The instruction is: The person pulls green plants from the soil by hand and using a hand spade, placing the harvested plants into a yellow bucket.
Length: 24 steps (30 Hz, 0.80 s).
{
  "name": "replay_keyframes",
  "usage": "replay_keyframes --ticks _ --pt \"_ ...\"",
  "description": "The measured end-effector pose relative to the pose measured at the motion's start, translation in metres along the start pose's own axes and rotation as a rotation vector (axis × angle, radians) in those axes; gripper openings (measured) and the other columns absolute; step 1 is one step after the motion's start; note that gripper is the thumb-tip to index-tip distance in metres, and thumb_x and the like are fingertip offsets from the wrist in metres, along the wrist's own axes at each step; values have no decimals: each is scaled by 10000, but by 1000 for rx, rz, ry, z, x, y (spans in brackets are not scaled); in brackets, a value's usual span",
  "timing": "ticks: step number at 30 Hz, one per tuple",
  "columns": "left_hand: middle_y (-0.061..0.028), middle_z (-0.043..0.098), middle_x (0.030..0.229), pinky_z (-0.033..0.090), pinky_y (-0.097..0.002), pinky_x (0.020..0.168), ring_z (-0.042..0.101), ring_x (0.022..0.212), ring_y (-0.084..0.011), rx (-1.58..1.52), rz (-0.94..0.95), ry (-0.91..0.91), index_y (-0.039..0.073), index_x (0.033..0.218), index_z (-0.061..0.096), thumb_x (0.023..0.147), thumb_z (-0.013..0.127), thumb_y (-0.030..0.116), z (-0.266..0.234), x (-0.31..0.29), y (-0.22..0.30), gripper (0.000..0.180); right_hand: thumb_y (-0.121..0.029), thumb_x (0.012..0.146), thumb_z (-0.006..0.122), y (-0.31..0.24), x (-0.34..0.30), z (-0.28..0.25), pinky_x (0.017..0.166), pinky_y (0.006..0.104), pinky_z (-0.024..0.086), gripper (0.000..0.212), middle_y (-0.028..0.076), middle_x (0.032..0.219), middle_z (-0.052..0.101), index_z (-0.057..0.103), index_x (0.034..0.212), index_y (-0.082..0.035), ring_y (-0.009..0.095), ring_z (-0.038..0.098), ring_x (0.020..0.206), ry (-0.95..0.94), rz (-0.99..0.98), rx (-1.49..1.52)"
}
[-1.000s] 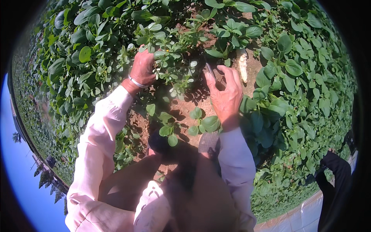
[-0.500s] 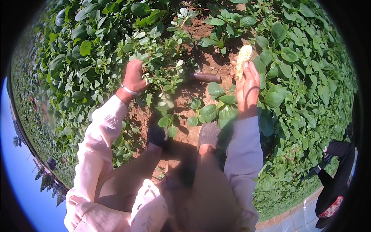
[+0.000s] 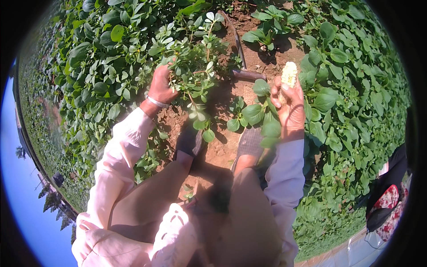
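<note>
My left hand (image 3: 162, 86), with a pale band at its wrist, is closed round the stems of a leafy bunch of purslane (image 3: 195, 73). The stems are reddish and the leaves small and fleshy; the bunch hides some of the fingers. On the right, my right hand (image 3: 288, 100) is closed on a pale yellow corn cob (image 3: 289, 74), whose top end stands up above the fingers. Between the hands, a sickle-like tool with a dark, curved metal part (image 3: 238, 42) and a short brown handle (image 3: 249, 74) lies on the soil.
Broad-leaved green plants (image 3: 347, 107) grow thickly on both sides. Bare reddish soil (image 3: 218, 149) runs between my two dark shoes (image 3: 190, 141). A small leafy plant (image 3: 272, 27) stands ahead. At the lower right, another person in dark and red patterned clothing (image 3: 387, 200) is partly visible.
The fingers of my right hand have curled in round the corn cob, which stood along straighter fingers before. My left hand keeps its grip on the purslane. The whole view has shifted slightly.
</note>
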<state>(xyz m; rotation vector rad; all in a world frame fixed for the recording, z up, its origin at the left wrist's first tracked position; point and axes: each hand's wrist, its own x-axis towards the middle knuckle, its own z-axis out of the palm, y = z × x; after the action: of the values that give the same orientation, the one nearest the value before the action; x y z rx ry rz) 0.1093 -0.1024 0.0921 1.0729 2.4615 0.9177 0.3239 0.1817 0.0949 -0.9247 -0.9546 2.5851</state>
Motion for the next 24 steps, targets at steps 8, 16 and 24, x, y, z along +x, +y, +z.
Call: replay_keyframes --ticks 8,16,24 --pt "-174 575 1132 410 -392 975 530 1086 -332 -112 -232 36 7 1235 536 776 715 214 7 -41 -43 534 -50 810 696 45 11 48 625 361 515 314 155 882 680 589 1098 17 292 657 746 276 -419 -1291" --pt "-41 669 954 495 -295 805 604 851 -138 -386 -351 -62 -11 1093 601 729 710 103 -27 -37 0 397 35 683 709 80 31 42 1054 455 353 507 146 1170 548 560 1160 -48 358 443 1270 -39 -722 -1804" --pt "-170 590 867 473 -456 697 578 850 -381 36 156 -464 38 936 638 693 734 192 0 -10 47 304 22 767 624 58 41 35 857 382 489 385 139 1023 594 585 1147 -19 305 609 978 -101 -410 -1369"
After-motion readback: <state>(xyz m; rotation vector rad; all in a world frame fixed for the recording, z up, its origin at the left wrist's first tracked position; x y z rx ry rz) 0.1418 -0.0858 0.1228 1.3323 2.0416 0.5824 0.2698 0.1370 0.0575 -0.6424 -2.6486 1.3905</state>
